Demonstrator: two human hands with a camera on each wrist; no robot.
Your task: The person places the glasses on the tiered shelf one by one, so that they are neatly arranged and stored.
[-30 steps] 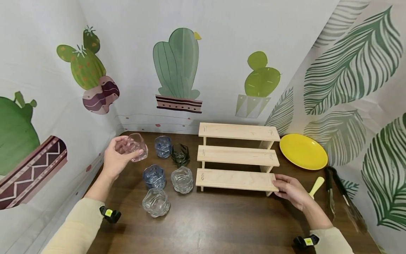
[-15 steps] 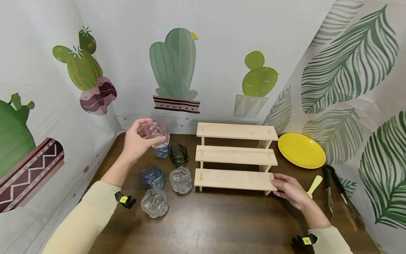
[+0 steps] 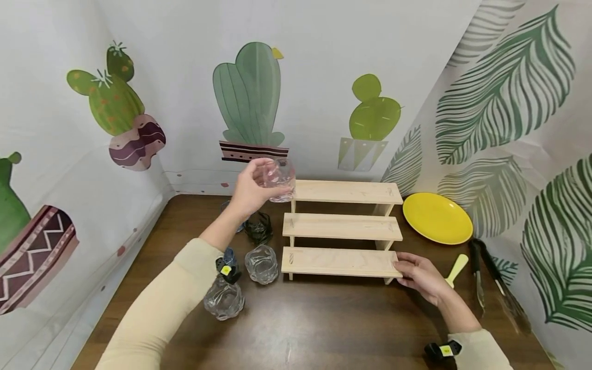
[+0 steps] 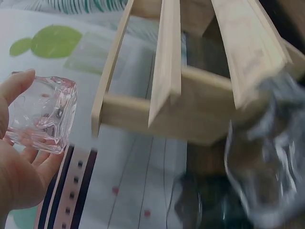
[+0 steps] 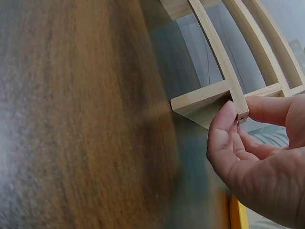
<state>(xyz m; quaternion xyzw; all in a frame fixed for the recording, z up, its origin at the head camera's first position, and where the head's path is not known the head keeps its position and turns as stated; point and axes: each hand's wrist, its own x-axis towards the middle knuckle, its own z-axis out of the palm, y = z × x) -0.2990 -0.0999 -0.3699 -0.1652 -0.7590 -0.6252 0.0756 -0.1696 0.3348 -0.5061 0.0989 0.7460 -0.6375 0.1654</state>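
Note:
My left hand (image 3: pixel 252 190) grips a pinkish clear glass (image 3: pixel 280 180) between thumb and fingers. In the head view the glass overlaps the left end of the top step of a three-step wooden shelf (image 3: pixel 342 226). The left wrist view shows the same glass (image 4: pixel 45 112) raised beside the shelf. My right hand (image 3: pixel 423 277) pinches the right end of the lowest step, thumb on one face and fingers on the other, as the right wrist view shows at the board's corner (image 5: pixel 242 114).
Left of the shelf stand a dark glass (image 3: pixel 259 227), a clear glass (image 3: pixel 261 264) and another clear glass (image 3: pixel 224 299). Blue glasses are mostly hidden by the left arm. At right lie a yellow plate (image 3: pixel 437 218), a pale green handle (image 3: pixel 458 269) and black-handled tongs (image 3: pixel 490 277).
My left hand has carried the pinkish glass rightward and upward, from left of the blue glasses to the shelf's top step. My right hand keeps its hold on the lowest step.

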